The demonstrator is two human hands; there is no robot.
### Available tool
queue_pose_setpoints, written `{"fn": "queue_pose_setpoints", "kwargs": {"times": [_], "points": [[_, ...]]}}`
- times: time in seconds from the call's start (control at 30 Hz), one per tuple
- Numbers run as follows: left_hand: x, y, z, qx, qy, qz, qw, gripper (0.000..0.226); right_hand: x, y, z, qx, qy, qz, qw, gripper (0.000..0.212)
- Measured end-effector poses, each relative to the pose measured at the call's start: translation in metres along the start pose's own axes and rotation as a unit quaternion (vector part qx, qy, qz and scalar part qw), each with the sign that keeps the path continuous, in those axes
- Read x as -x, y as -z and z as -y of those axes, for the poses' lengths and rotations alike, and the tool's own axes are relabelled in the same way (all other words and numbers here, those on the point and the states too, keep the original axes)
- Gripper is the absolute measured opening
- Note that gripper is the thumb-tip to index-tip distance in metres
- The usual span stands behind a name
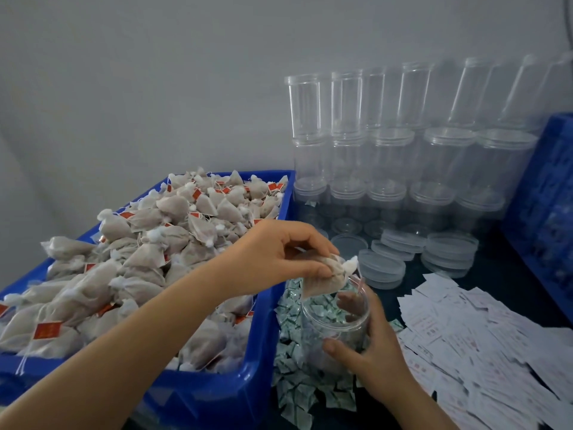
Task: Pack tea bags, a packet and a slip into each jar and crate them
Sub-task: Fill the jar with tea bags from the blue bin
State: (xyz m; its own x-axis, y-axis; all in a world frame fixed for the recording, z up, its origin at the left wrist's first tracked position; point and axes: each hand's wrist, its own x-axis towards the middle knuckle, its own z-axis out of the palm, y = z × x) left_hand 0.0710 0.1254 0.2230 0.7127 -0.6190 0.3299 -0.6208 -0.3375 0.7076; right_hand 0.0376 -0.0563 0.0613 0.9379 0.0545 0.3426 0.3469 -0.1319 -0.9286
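**A:** Left hand (279, 259) reaching across from the near left, fingertips pinched together on a tea bag (325, 279), maybe more than one bunched up. Hanging right over the mouth of the clear jar (336, 324), bottom corner just dipping past the rim.

**B:** And the right hand (372, 346)?

**A:** Wrapped around the jar from the right side, thumb across the near face, fingers visible through the plastic on the far side. Clamped on snug, jar tilted a bit toward the left. Something pale sitting low inside, too blurry to call.

**B:** Anything readable on the tags?

**A:** Nope. Red tags on strings all over the heap of tea bags (148, 259) in the blue bin (217, 395) at left, some gold marks on them but way too small to read. Same story with the white slips (483, 336) spread out at right: faint reddish print, illegible.

**B:** Where are the packets?

**A:** Little white-and-green packets (294, 377) piled between the bin and the slips, right under and around the jar. Print on those unreadable too.

**B:** Rest of the table?

**A:** Empty clear jars (403, 156) stacked in rows against the far wall, clear lids (449, 252) in short stacks just in front of them. Blue crate (548, 193) at the far right edge, partly cut off.
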Motion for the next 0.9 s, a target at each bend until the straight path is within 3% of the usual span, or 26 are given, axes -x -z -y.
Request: {"fn": "queue_pose_setpoints", "kwargs": {"times": [0.2,0.47,0.73,0.9], "points": [[-0.003,-0.006,0.009,-0.121,0.033,0.041,0.991,0.02,-0.001,0.0,-0.002,0.004,0.003,0.007,1.0,0.08],[-0.017,-0.016,0.005,-0.231,0.016,0.113,0.966,0.02,-0.001,0.0,0.0,0.004,0.008,0.013,1.0,0.077],[-0.034,-0.034,0.003,-0.294,0.01,0.223,0.929,0.019,-0.003,0.001,-0.001,0.004,0.012,0.013,1.0,0.084],[-0.034,-0.047,0.009,-0.311,-0.004,0.251,0.917,0.015,-0.004,0.001,-0.001,-0.007,0.023,0.021,0.999,0.086]]}}
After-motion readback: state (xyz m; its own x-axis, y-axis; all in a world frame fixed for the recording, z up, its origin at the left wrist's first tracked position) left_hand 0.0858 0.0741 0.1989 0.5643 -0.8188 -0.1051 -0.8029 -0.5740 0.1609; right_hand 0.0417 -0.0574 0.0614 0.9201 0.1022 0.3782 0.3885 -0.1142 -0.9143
